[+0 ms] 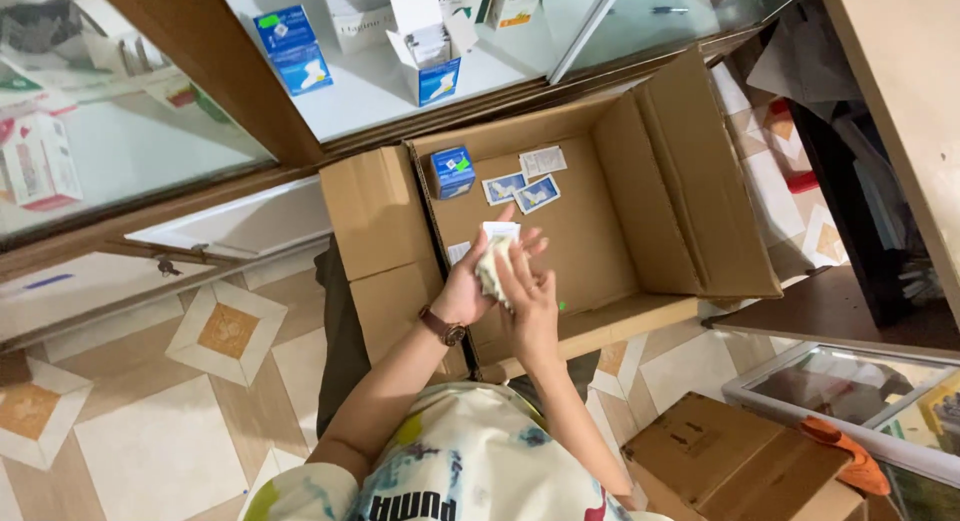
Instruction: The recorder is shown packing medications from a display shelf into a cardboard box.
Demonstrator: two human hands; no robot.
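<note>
At the far left, a glass-fronted cabinet (110,151) holds white cartons behind its pane. Below it, the tiled floor (150,421) shows a diamond pattern in tan and white.

Next to the right, a glass shelf (370,86) carries a closed blue and white box (292,49) and an opened blue and white box (430,41) with its top flaps raised.

Below the shelf stands a large open cardboard carton (690,221), flaps folded outward. On its floor, near the back wall, sit a small blue box (452,171) standing upright and, just beside it to the right, three flat sachets (528,184) lying loose (two blue-printed, one white).

The left hand (468,281) is positioned over the front part of the carton, a brown-strapped wristwatch (443,328) on its wrist. Its fingers are curled around a small bundle of white sachets (497,256), supporting the bundle from the left side. The right hand (530,296) is pressed against the same bundle from the right, fingers bent over its lower edge. Both hands are thus grasping the bundle, which is held above the carton floor and not resting on it. The top sachet protrudes upward above the fingertips.

At the lower right, a second, closed cardboard box (730,461) rests on the floor. Beside it to the right is a glass-topped case (850,391) with an orange object (845,451) lying against its near edge.
</note>
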